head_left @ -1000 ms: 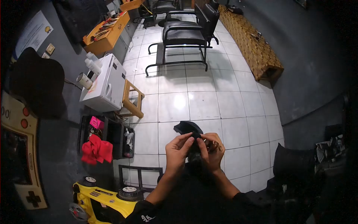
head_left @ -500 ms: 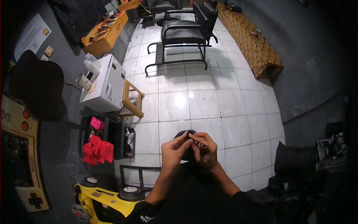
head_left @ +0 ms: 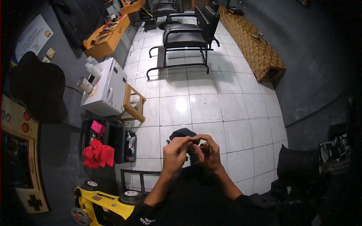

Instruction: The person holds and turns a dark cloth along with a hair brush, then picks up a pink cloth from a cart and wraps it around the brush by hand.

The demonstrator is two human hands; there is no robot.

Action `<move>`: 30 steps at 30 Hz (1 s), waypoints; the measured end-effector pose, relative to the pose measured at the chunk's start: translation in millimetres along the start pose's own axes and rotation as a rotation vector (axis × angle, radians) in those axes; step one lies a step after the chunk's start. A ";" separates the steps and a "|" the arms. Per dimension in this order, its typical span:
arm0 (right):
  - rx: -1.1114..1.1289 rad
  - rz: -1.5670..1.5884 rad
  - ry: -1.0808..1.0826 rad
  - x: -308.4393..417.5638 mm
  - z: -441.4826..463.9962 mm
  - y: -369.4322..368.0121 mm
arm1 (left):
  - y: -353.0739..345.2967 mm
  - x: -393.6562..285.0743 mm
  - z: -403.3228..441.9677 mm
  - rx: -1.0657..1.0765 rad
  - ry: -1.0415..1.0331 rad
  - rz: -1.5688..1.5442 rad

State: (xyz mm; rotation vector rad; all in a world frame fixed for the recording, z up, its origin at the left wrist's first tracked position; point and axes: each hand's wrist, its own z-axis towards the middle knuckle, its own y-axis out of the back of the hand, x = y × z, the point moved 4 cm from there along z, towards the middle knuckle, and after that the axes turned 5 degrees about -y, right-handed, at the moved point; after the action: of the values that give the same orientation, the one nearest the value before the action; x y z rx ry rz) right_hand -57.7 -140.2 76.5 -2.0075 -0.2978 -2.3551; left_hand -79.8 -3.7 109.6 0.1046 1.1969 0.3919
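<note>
My left hand (head_left: pixel 175 153) and my right hand (head_left: pixel 212 156) are raised close together in front of my dark clothing. Their fingertips meet at the top and the fingers curl inward. Tucked in my right palm is a small brown, shiny thing with loops (head_left: pixel 207 146); its kind is unclear. What the fingertips of my left hand pinch, if anything, is too small to make out. Just beyond the hands shows a dark blue-black, rounded thing (head_left: pixel 182 133), partly hidden by them.
Black barber chair (head_left: pixel 184 35) ahead; woven bench (head_left: pixel 250 41) along the right wall. On the left are a small white fridge (head_left: pixel 105 88) with bottles, a wooden stool (head_left: pixel 135 103), a black case (head_left: pixel 130 147) with a red cloth (head_left: pixel 98 153), and a yellow toy car (head_left: pixel 102 205).
My fingers have spread into a wider arch, opening a gap between the hands. The dark rounded thing beyond them shows further to the left. The view has shifted slightly.
</note>
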 end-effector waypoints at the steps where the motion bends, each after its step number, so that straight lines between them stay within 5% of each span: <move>1: 0.013 -0.032 0.027 -3.6 -0.2 -0.2 | 1.7 -3.7 2.4 0.023 -0.048 0.036; 12: 0.336 -0.076 0.178 4.5 2.3 2.4 | 8.1 -8.5 8.2 -0.013 -0.234 0.178; 15: 0.544 -0.076 -0.216 -9.4 -4.4 5.5 | 17.0 -7.3 10.3 -0.058 -0.250 0.187; 18: 0.594 -0.178 -0.059 -19.8 -6.9 9.6 | 31.3 -11.7 14.3 -0.141 -0.226 0.189; 24: 0.708 -0.486 -0.153 -69.6 -16.8 33.7 | 76.5 0.1 18.6 -0.444 -0.199 0.298; 27: 0.626 -0.530 -0.316 -121.0 -30.0 49.7 | 94.6 6.4 17.5 -0.533 -0.153 0.281; 30: 0.394 -0.376 -0.421 -98.8 -27.9 55.7 | 107.7 22.4 11.6 -0.578 -0.106 0.297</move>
State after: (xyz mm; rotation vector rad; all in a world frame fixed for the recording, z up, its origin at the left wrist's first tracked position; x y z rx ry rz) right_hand -60.3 -209.2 -17.6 -2.3643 -1.1412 -1.7939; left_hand -88.2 105.5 124.6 -0.1979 0.9254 0.9669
